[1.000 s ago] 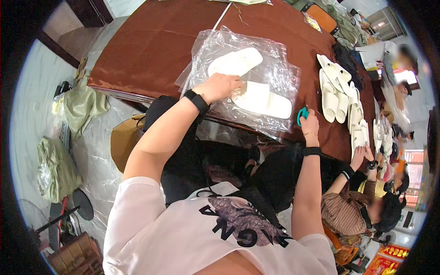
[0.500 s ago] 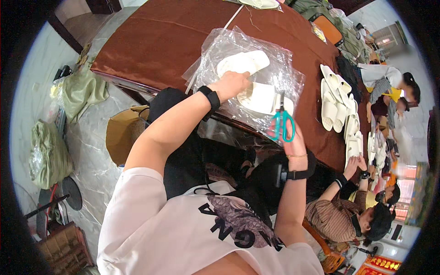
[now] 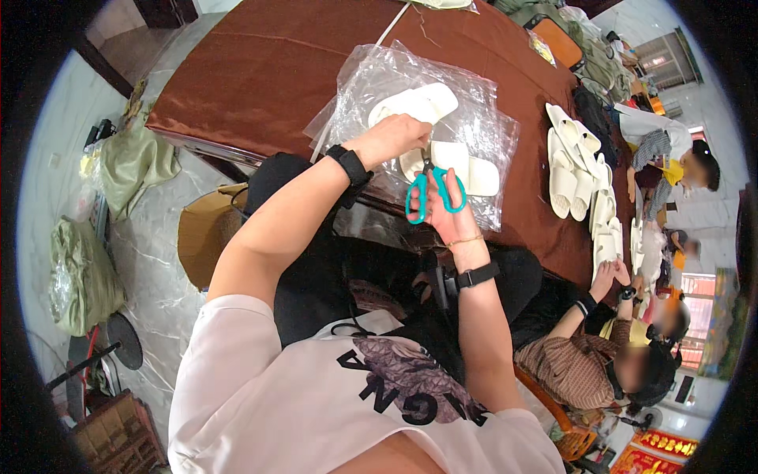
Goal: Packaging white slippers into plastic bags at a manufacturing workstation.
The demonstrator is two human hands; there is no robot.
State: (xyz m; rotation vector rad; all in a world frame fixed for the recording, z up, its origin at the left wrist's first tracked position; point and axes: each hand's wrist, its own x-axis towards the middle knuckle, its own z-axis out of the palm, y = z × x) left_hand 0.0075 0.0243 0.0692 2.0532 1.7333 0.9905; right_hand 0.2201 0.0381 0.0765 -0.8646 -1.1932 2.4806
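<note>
A white slipper (image 3: 434, 100) lies on stacked clear plastic bags (image 3: 474, 118) at the edge of the table. A second white slipper (image 3: 483, 176) lies just nearer, its sole end pointing right. Between the two, my left hand (image 3: 392, 139) is closed in a pinch; what its fingertips hold is too small to make out. My right hand (image 3: 452, 223) grips scissors (image 3: 429, 167) with teal handles, palm partly turned up. The dark blades point away from me, their tips close to my left fingertips and beside the nearer slipper's strap.
A brown cloth covers the table (image 3: 260, 87). Several pairs of white slippers (image 3: 562, 186) lie along its right side, where a co-worker's hands (image 3: 608, 276) touch one. A cardboard box (image 3: 207, 237) stands on the floor left of my legs. Green sacks (image 3: 83, 276) sit farther left.
My right hand has brought the scissors left, from the nearer slipper's right end to beside my left fingertips. My left hand stays between the slippers.
</note>
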